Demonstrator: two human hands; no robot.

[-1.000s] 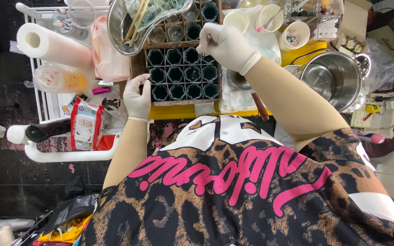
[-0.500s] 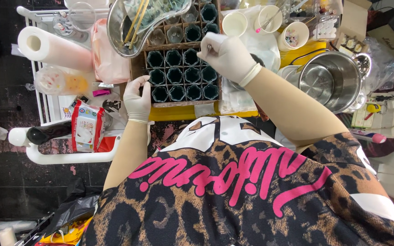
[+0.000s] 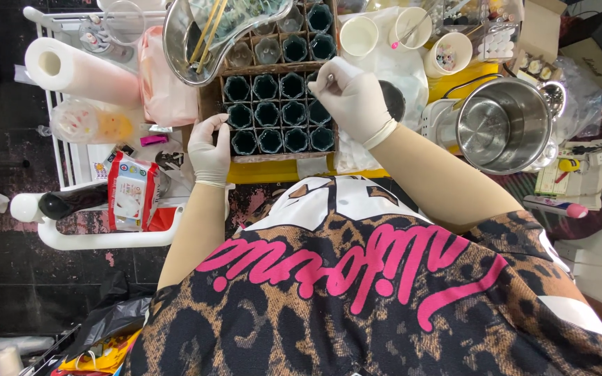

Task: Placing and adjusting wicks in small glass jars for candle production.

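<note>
Both hands wear pale gloves. Left hand (image 3: 210, 148) rests on the left edge of the crate (image 3: 276, 111), fingers curled on it, likely to keep it from sliding. Right hand (image 3: 352, 97) pinches a tiny thing I cannot make out, just above the crate's right side. Dark cups (image 3: 266, 115) sit in neat rows inside the crate. A steel pot (image 3: 499, 125) stands right of it.
</note>
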